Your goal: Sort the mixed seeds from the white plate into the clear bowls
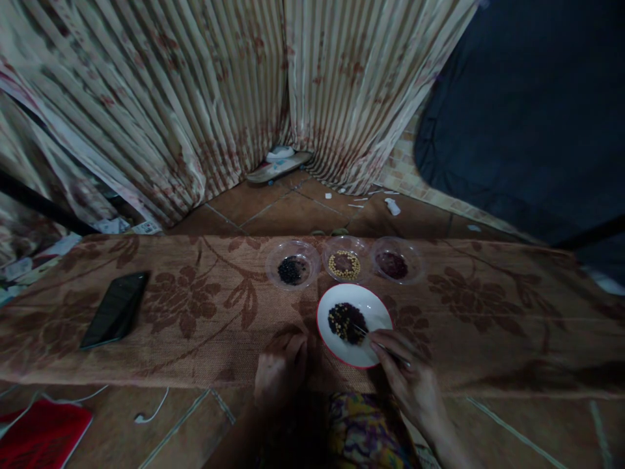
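Observation:
My right hand pinches thin metal tweezers, their tips at the mixed beans. Dark and yellow beans lie in one heap on a white plate with a red rim. My left hand rests on the cloth left of the plate, its fingers curled closed, with nothing seen in them. Beyond the plate stand three clear plastic bowls in a row. The left bowl holds black beans, the middle bowl yellow ones, and the right bowl dark red ones.
A brown flowered cloth covers the narrow table. At its left lies a black phone. Behind are a striped curtain, a skateboard and scraps on the tiled floor. A red bag lies at lower left.

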Demonstrator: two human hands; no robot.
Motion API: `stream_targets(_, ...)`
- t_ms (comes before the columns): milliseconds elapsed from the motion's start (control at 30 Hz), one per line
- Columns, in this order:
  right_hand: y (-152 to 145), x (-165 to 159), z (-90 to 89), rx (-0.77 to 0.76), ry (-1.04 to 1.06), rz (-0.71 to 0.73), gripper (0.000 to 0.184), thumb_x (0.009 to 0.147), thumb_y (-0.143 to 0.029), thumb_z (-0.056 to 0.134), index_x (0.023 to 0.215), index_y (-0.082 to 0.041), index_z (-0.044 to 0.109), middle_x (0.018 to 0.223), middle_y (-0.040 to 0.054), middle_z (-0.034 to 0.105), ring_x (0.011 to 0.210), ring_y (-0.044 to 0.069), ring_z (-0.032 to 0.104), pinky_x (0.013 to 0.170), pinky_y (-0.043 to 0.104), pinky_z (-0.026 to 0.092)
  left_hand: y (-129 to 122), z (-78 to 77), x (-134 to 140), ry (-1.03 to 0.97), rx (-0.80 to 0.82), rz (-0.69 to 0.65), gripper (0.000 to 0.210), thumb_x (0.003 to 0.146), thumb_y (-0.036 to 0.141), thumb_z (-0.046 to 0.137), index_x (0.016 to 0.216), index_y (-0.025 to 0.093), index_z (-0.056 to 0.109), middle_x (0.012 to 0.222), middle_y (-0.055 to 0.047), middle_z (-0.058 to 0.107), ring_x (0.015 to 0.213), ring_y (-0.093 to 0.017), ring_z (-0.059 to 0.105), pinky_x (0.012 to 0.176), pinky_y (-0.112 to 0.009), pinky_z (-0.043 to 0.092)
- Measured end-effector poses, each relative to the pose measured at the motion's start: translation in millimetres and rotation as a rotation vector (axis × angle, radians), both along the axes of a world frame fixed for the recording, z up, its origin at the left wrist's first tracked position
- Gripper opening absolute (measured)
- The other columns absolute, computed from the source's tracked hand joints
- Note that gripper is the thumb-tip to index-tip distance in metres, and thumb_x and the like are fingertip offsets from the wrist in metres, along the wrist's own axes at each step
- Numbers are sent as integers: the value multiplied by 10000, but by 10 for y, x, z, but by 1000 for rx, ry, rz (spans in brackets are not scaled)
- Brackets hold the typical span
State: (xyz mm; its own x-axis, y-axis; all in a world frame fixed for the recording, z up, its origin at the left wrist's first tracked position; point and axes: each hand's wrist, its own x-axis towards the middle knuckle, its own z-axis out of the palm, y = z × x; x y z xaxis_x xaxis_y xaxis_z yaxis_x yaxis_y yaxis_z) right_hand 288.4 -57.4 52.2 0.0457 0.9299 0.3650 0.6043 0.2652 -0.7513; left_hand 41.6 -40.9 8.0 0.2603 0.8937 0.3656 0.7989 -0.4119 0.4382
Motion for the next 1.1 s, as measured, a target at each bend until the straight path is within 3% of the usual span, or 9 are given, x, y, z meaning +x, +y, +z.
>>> stream_targets(800,-39,46,-36,-11,0,-18,162,924,-296,607,959,-266,763,1007,59,759,919,214,730,803,345,614,-3,-41,-13,22,1,12,179,971,233,479,899,222,643,842,-29,703,788,-153,645,725,-266,505)
stream_targets(967,-41,72,49,-19,123,-93,148,895,-326,646,894,-253,775,980,69,760,914,223,726,763,334,609,-3,-16,-6,18,6,18,189,970,219,470,880,221,636,811,-23,691,766,-146,640,704,-261,502)
stream_targets(1100,128,89,134,-43,237,-221,186,845,-388,694,844,-222,776,920,88,764,847,239,722,718,353,599,-6,-17,-11,2,7,10,192,971,220,466,884,225,637,821,-25,695,771,-145,645,704,-262,511)
